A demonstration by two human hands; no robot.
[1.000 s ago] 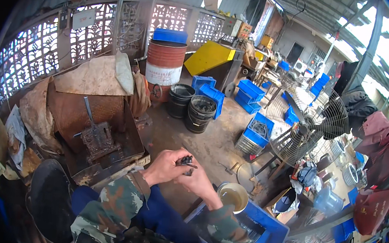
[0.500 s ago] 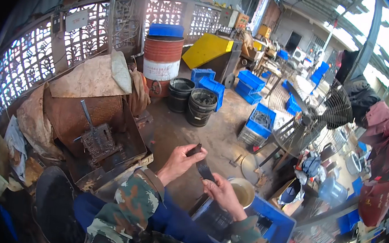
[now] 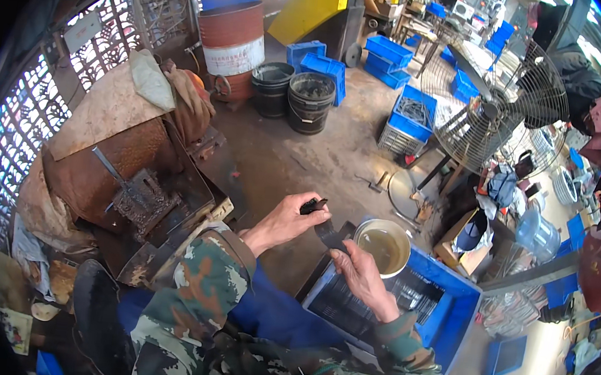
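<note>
My left hand (image 3: pixel 288 220) is closed, with the end of a small black piece (image 3: pixel 313 206) poking out between thumb and fingers. Between my two hands lies a dark flat strip (image 3: pixel 330 235), thin and blade-like. My right hand (image 3: pixel 365 279) pinches its near end with thumb and fingers. Whether its far end touches my left hand, I cannot tell. Just beyond my right hand stands a round bucket of murky liquid (image 3: pixel 384 247). Under my right wrist, a blue crate (image 3: pixel 457 307) holds many dark flat pieces (image 3: pixel 347 304) in rows.
To the left sits a rusty metal trough (image 3: pixel 193 177) with a grimy block and an upright bar (image 3: pixel 109 165). Two black buckets (image 3: pixel 310 105) and a red drum (image 3: pixel 235 44) stand farther off. A large fan (image 3: pixel 492 108) and stacked blue bins (image 3: pixel 389 55) are at the right.
My view has tipped downward, showing more of the blue crate and bucket. The strip between my hands lies flatter, and my right hand has turned with its back more upward.
</note>
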